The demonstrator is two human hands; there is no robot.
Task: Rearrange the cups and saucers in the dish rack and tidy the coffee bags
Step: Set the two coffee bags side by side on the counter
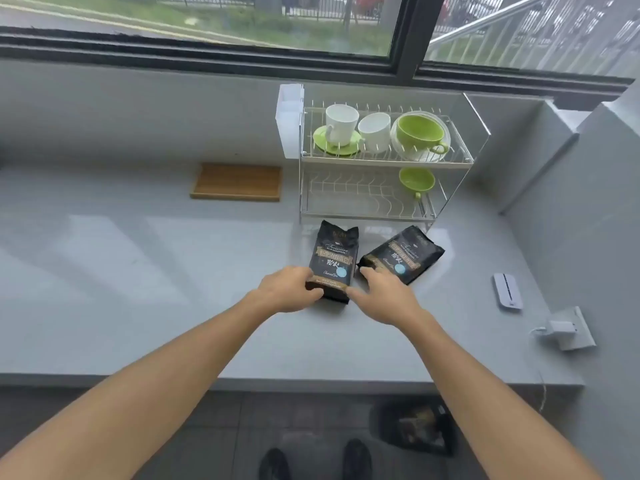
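Desk (173, 271): rack (384, 161) far right, cups on it. Two bags (334, 261) lie flat near it. Left hand (289, 289) grips left bag's near end; right hand (384, 296) touches it, fingers relaxed. Bags likely soft, light, slippery; hold by edges.

Legible print: on the two coffee bags only.

Left coffee bag (334, 261), black, lying flat with its top edge toward the rack: script word "Treasure" near the top; below it a gold band of characters too blurred to read; under that two large white Chinese characters, the first apparently 炭, the second unclear; then a cursive line beginning "Charcoal", remainder unclear, beside a pale blue round sticker with no readable print. The gold strip at the bottom edge carries small text, illegible. Right coffee bag (403, 254), same design, turned at an angle: same script word partly legible, same two white characters, cursive "Charcoal…" line, blue sticker. Small print unreadable on both.
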